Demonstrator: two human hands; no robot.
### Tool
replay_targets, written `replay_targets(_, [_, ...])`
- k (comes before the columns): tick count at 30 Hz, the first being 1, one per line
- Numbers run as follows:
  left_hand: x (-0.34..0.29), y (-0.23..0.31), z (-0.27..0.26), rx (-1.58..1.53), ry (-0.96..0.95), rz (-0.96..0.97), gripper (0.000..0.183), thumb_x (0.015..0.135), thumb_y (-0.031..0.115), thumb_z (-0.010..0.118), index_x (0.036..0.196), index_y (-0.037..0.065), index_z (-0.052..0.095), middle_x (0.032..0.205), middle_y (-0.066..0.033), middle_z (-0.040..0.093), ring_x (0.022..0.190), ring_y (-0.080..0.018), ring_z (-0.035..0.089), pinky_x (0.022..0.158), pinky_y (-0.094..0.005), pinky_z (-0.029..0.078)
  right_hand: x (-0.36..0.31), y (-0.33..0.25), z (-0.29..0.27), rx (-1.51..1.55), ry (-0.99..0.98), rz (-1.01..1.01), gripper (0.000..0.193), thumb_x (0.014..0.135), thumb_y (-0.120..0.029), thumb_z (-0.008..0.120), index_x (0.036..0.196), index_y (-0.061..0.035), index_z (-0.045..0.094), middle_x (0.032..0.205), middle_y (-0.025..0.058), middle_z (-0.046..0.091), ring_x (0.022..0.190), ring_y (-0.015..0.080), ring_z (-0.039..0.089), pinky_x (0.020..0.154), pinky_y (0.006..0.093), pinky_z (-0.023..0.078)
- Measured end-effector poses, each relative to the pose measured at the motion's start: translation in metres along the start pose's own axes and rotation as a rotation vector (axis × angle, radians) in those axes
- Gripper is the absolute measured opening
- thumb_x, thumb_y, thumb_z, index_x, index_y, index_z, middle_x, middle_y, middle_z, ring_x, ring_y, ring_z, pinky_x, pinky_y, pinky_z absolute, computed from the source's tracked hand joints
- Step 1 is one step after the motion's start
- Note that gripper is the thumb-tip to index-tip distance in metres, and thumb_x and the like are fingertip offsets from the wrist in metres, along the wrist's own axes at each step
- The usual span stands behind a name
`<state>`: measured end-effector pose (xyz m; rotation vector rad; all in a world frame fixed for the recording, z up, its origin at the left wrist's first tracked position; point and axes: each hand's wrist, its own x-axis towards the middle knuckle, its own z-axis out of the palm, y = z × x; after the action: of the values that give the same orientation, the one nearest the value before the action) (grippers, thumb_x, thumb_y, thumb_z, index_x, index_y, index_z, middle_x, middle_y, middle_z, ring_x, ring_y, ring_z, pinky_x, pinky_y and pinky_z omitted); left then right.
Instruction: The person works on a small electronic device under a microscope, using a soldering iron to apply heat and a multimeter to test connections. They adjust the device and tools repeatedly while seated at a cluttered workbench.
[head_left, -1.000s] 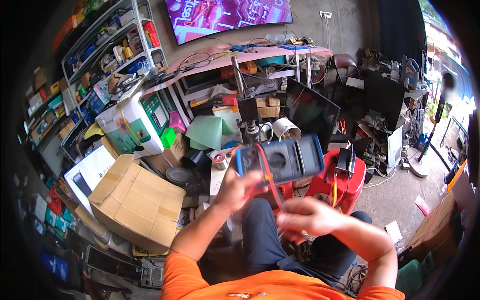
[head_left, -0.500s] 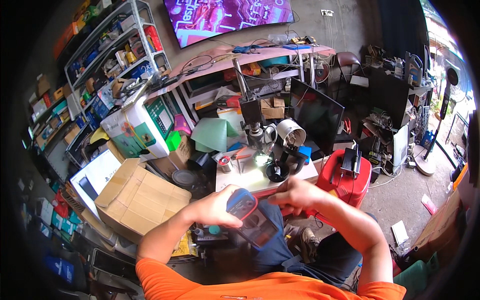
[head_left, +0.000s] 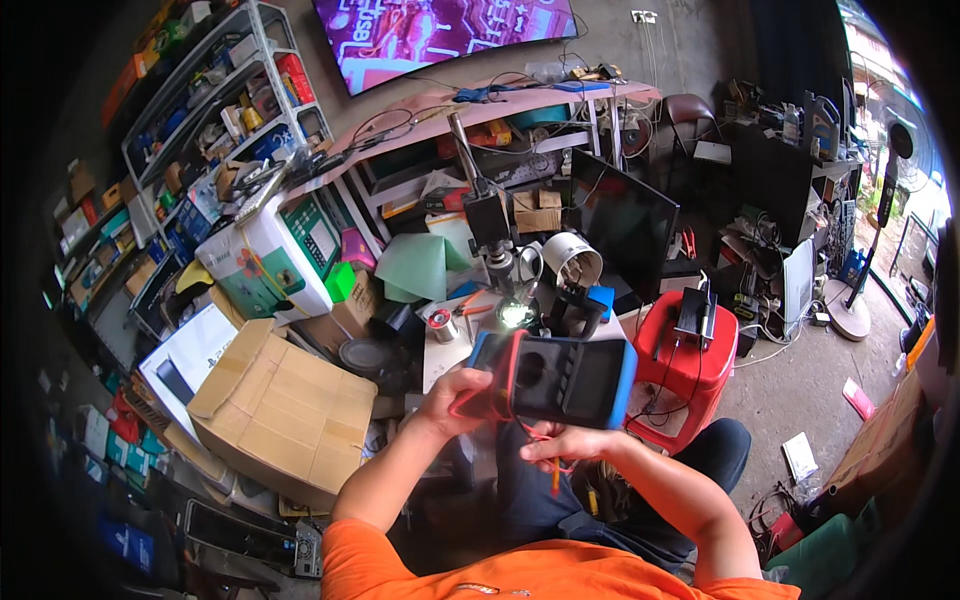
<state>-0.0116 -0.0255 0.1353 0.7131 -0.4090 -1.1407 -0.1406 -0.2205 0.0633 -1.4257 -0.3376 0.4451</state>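
Multimeter, boxy, hard, blue-rimmed, above denim-dark lap. Left hand clasps its left end; right hand, narrowed, pinches thin orange-red lead below. Versus 0.5 s ago: multimeter swung crosswise, level.

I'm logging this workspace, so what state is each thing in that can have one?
Left hand: gripping the meter's end
Right hand: closed on the red lead
Meter: held up, display side showing
Red lead: looped across the meter
Work light: lit
Wall screen: on
Monitor: dark
Stool: upright
Fan: upright; spinning or not, can't tell
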Motion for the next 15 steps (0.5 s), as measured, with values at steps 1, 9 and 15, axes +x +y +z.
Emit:
replay_targets(1, [0.006,-0.001,0.020,0.137,-0.055,0.047,0.044,0.083,0.013,0.061,0.123,-0.005,0.056,0.107,-0.0164,0.069,0.093,-0.0272,0.070,0.084,-0.0413,0.058,-0.011,-0.003,-0.007,-0.072,0.019,-0.060,0.030,0.095,-0.035,0.067,0.088,-0.0060,0.064,0.070,0.0022,0.064,0.060,0.0112,0.060,0.055,0.0271,0.047])
replay_targets(9, [0.040,-0.023,0.029,0.139,-0.045,0.160,0.041,0.085,0.010,0.062,0.123,-0.006,0.054,0.107,-0.0159,0.068,0.093,-0.0250,0.070,0.088,-0.0398,0.056,-0.063,-0.008,-0.008,-0.164,0.469,-0.248,0.034,0.099,-0.017,0.062,0.129,-0.0018,0.060,0.108,0.0053,0.066,0.099,0.0113,0.062,0.083,0.0287,0.052])
replay_targets(15, [0.062,-0.016,0.056,0.144,0.141,0.248,0.016,0.086,0.010,0.064,0.097,-0.001,0.066,0.092,-0.0092,0.070,0.081,-0.0193,0.070,0.080,-0.0367,0.059,-0.081,-0.050,-0.002,-0.572,0.861,-0.556,0.017,0.090,0.001,0.064,0.105,0.0059,0.066,0.102,0.0122,0.066,0.074,0.0129,0.065,0.060,0.0249,0.050])
